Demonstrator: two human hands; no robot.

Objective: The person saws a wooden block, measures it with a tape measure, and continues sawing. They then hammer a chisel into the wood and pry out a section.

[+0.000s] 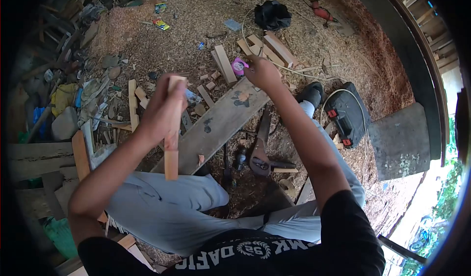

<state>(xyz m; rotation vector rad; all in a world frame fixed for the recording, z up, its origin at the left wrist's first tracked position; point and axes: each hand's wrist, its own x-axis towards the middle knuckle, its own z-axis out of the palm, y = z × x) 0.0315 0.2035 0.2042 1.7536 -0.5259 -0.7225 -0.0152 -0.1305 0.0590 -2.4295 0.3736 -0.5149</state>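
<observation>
My left hand [162,107] is closed round a short wooden block [171,143], held upright above the left end of a long plank. My right hand [264,73] is at the plank's far end, its fingers closed at the edge of a pink tape measure [239,66]. A thin pointed item, too small to name, sticks up by those fingers. The worn plank [221,121] slants away from my knees, with dark stains on it. Past its far end lie cut wood pieces [225,64] and several longer blocks [279,49].
A handsaw [260,153] and a hammer [241,158] lie right of the plank. Beyond my right foot is a black tool case [347,114], with a pale cable looping past. A black bag [272,15] and a red power tool [321,11] rest on the shavings-covered ground.
</observation>
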